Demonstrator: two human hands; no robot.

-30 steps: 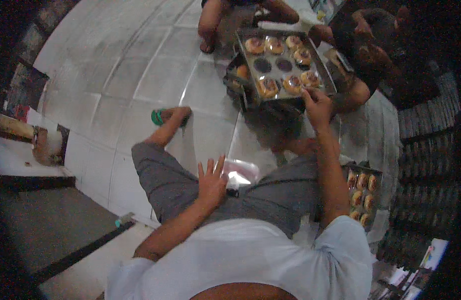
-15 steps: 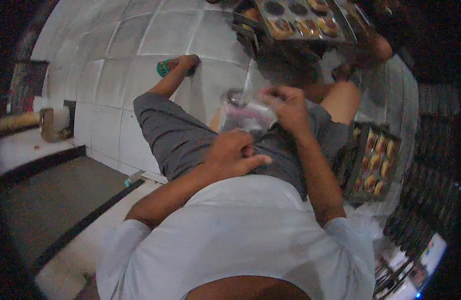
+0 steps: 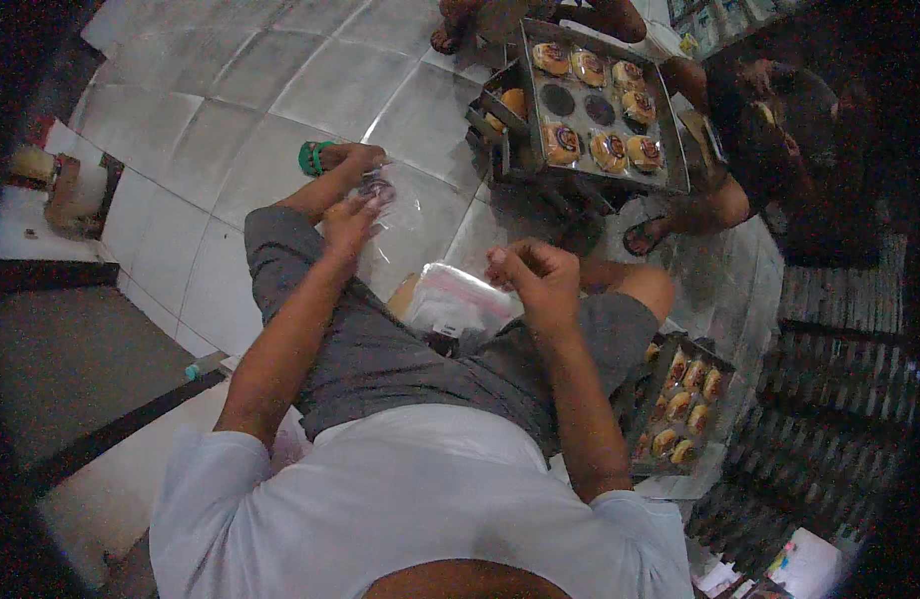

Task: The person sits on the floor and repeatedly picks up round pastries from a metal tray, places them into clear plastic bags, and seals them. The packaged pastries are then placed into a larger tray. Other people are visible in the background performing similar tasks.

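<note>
The step in hand looks to be the handling of a single clear wrapper, and going on with it would call for a light pinch, since film so thin is likely to cling and crumple. On the pale tiled floor (image 3: 280, 160), the largest container is a dark metal tray (image 3: 666, 130) in front of the right knee, raised above the tiles; it carries seven wrapped buns (image 3: 608, 151), with two dark round spots (image 3: 557, 99) showing bare in its middle row. A second tray (image 3: 716, 417), low at the person's right, holds rows of small golden buns (image 3: 693, 375). Between the thighs lies a flat packet of clear plastic (image 3: 458, 298) with a pink stripe. The left hand (image 3: 348, 224), stretched out over the left shin, has its fingers together on the wrapper, which is blurred, with a dark printed patch. The right hand (image 3: 542, 283) hangs above the right thigh, fingers curled toward the thumb; whether anything is pinched there cannot be told.
</note>
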